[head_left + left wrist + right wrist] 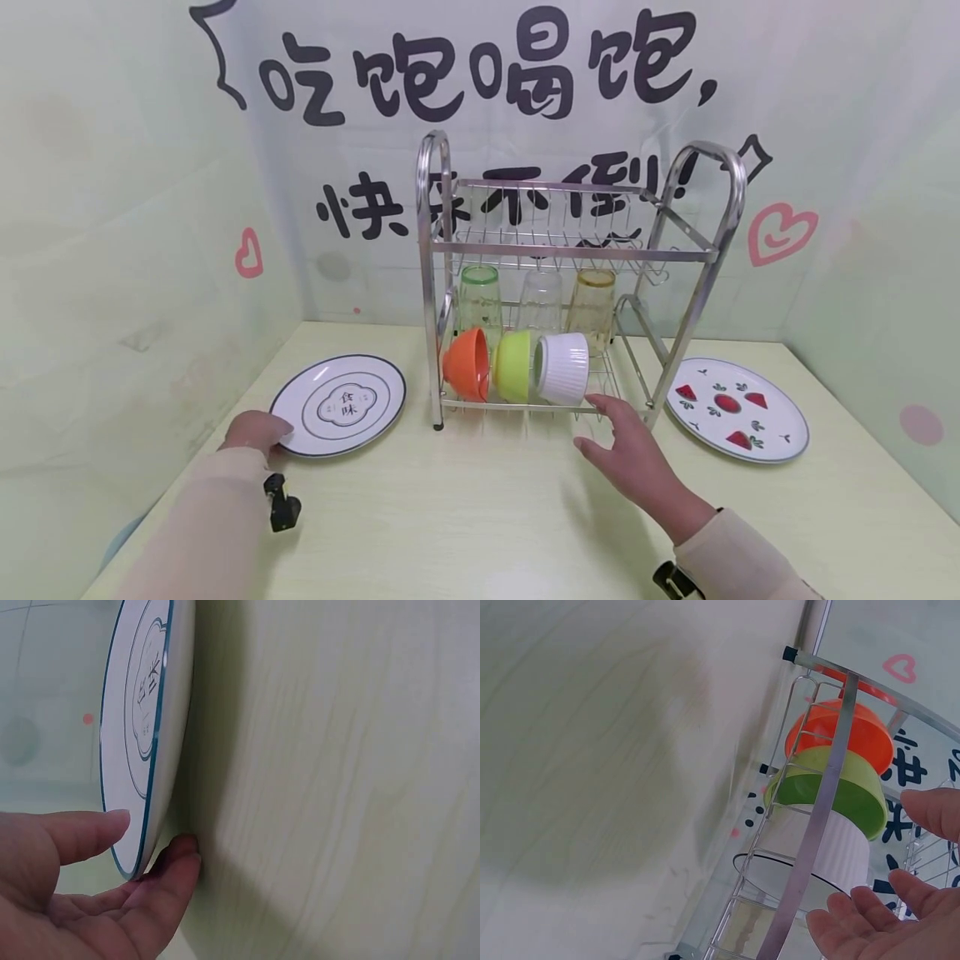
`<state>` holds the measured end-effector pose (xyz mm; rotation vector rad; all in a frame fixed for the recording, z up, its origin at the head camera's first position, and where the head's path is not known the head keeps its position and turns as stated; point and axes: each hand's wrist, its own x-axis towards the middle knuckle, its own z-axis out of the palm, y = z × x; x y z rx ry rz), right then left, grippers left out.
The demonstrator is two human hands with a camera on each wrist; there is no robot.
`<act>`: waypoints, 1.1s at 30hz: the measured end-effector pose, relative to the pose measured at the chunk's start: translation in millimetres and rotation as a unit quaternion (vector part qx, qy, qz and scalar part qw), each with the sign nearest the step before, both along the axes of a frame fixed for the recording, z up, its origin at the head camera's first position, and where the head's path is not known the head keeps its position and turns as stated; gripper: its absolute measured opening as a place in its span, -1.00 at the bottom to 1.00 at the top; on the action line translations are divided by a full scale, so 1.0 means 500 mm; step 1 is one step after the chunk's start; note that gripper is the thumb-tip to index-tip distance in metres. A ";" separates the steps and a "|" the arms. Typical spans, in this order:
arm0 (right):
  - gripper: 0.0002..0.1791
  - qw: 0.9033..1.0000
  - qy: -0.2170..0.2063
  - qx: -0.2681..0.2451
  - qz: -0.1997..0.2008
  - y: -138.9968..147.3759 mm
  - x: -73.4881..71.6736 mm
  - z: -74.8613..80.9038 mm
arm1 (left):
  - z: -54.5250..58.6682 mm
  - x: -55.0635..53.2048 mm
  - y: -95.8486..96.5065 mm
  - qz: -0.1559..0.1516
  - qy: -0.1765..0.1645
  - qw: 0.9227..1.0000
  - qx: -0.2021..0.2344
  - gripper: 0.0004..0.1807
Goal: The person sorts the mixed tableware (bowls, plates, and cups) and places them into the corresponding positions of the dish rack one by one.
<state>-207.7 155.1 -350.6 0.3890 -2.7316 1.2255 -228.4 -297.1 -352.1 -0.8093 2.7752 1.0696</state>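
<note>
At the left, my left hand point(255, 432) pinches the near-left rim of a white plate point(311, 404) with a dark blue edge and characters in its middle. In the left wrist view the thumb lies on top of the plate and the fingers are beneath its rim. My right hand point(637, 454) is by the lower shelf of a metal dish rack point(570, 250), thumb and fingers spread. Its fingertips are close to a white ribbed bowl point(564, 369); whether they touch is unclear. Left of that bowl, a green bowl point(513, 367) and an orange bowl point(465, 365) lie tipped sideways.
Behind the bowls stand a green-tinted glass point(480, 300), a clear glass point(540, 302) and an amber-tinted glass point(592, 308), upside down. A plate with a strawberry and watermelon pattern point(765, 446) lies right of the rack. Printed cloth walls point(360, 275) border the table.
</note>
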 end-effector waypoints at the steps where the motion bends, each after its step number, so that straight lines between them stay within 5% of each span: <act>1: -0.36 1.000 0.001 -0.001 0.000 0.000 0.000 -0.001 | -0.003 0.000 0.000 0.003 0.000 1.000 0.009 -0.70; 6: -0.37 1.000 0.002 -0.005 0.000 -0.001 -0.001 -0.004 | -0.018 -0.004 -0.004 0.030 0.002 0.997 0.072 -0.82; 13: -0.36 1.000 0.000 -0.004 0.002 -0.003 0.000 -0.005 | -0.038 -0.013 -0.010 0.103 0.032 0.979 0.173 -0.79; 23: -0.35 1.000 -0.006 0.001 -0.002 -0.003 -0.002 -0.010 | -0.054 -0.012 -0.010 0.132 0.068 0.970 0.191 -0.63; 29: -0.36 1.000 -0.006 0.002 -0.004 -0.003 -0.005 -0.014 | -0.057 -0.009 -0.010 0.122 0.067 0.980 0.142 -0.73; 33: -0.36 1.000 -0.004 0.002 -0.003 -0.003 -0.007 -0.017 | -0.058 -0.007 -0.011 0.138 0.063 0.976 0.155 -0.61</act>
